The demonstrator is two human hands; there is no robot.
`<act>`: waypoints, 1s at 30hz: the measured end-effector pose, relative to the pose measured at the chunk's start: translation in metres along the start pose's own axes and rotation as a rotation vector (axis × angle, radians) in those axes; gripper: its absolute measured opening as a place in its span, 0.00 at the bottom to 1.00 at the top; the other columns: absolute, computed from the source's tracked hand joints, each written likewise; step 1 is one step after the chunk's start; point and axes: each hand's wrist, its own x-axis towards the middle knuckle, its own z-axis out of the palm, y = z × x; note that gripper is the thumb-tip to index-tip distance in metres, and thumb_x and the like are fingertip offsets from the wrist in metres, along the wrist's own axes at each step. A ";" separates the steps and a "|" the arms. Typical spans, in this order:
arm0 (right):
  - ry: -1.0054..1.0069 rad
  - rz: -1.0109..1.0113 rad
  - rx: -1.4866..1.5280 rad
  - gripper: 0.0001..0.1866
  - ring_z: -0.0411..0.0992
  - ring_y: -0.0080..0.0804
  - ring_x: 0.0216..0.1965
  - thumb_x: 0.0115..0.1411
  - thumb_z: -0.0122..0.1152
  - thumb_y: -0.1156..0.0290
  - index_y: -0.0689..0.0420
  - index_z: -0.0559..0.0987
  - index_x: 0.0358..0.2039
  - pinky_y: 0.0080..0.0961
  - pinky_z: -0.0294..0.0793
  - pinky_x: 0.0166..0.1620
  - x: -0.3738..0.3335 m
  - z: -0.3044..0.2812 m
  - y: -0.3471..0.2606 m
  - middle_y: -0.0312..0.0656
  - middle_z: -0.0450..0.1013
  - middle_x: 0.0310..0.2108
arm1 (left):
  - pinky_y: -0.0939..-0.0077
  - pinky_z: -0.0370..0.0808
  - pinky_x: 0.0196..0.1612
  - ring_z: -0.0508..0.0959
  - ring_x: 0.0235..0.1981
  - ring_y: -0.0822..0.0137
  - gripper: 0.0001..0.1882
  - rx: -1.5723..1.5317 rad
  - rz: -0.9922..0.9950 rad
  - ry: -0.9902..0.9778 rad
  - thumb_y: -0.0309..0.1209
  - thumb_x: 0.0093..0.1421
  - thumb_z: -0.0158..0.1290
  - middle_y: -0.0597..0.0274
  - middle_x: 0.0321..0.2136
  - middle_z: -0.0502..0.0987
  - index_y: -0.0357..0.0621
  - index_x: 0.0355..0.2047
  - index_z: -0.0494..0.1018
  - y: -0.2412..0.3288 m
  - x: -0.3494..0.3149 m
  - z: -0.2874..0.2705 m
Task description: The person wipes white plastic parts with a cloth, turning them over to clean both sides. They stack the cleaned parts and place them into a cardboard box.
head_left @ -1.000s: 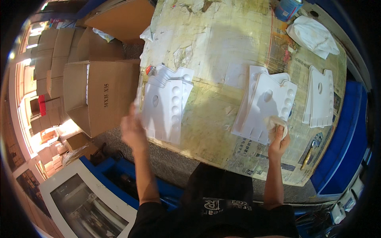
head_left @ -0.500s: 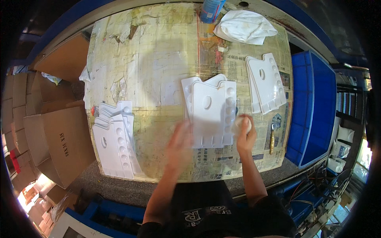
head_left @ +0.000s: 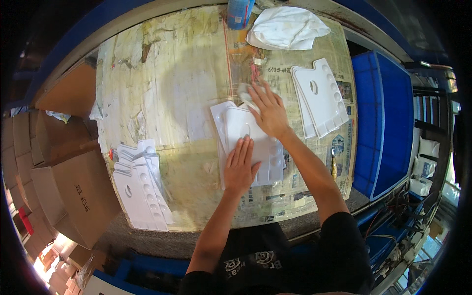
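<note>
White plastic paint palettes lie overlapped at the middle of the table, the top palette (head_left: 263, 148) with a thumb hole and round wells along its right side. My left hand (head_left: 239, 166) lies flat on it, fingers stretched out just below the thumb hole. At the palette's far edge, my right hand (head_left: 269, 112) presses a small wad of white cloth (head_left: 247, 95), partly hidden under the fingers. To the left is a fanned stack of palettes (head_left: 132, 191). More palettes (head_left: 322, 105) overlap on the right.
The table (head_left: 187, 167) is covered with yellowed, newspaper-lined sheeting. At its far side are a blue can (head_left: 239, 14) and a crumpled white cloth (head_left: 287, 29). A slim yellow-handled tool (head_left: 334, 164) lies at right, beside a blue crate (head_left: 383, 125). Cardboard boxes (head_left: 81, 196) stand left.
My left hand has come down onto the top palette. My right hand has moved away from me and leftward with the cloth, from the palette's right side to its far edge.
</note>
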 end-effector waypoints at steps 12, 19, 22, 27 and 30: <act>-0.036 -0.166 0.225 0.27 0.53 0.42 0.68 0.61 0.54 0.57 0.44 0.68 0.61 0.40 0.54 0.65 -0.001 0.016 -0.072 0.37 0.58 0.66 | 0.61 0.53 0.66 0.57 0.66 0.59 0.30 0.024 -0.057 -0.130 0.48 0.63 0.49 0.50 0.60 0.64 0.37 0.57 0.65 -0.002 -0.003 0.011; 0.048 -0.098 0.207 0.27 0.52 0.40 0.68 0.60 0.56 0.62 0.43 0.68 0.61 0.41 0.56 0.64 -0.019 0.024 -0.024 0.33 0.58 0.66 | 0.64 0.54 0.65 0.57 0.67 0.60 0.35 0.019 0.013 0.019 0.46 0.62 0.51 0.55 0.65 0.58 0.38 0.63 0.57 0.001 0.001 0.001; 0.094 0.132 0.165 0.29 0.52 0.44 0.69 0.59 0.55 0.64 0.48 0.66 0.63 0.43 0.56 0.64 -0.052 0.002 -0.024 0.38 0.57 0.67 | 0.65 0.55 0.65 0.55 0.68 0.61 0.38 -0.025 0.008 0.051 0.45 0.61 0.52 0.59 0.66 0.57 0.39 0.65 0.54 0.004 0.003 -0.005; 0.084 0.263 0.105 0.34 0.51 0.49 0.68 0.58 0.55 0.67 0.58 0.61 0.65 0.44 0.57 0.63 -0.079 -0.019 -0.042 0.46 0.55 0.67 | 0.65 0.54 0.65 0.55 0.68 0.62 0.39 -0.061 -0.021 0.067 0.43 0.60 0.55 0.61 0.67 0.56 0.40 0.66 0.53 0.006 0.004 -0.004; 0.050 0.318 0.036 0.36 0.52 0.51 0.68 0.57 0.56 0.66 0.60 0.59 0.65 0.43 0.58 0.62 -0.054 -0.013 -0.034 0.46 0.55 0.67 | 0.63 0.52 0.66 0.54 0.68 0.59 0.41 -0.070 -0.004 0.059 0.42 0.58 0.57 0.59 0.66 0.56 0.39 0.66 0.53 0.005 0.003 -0.002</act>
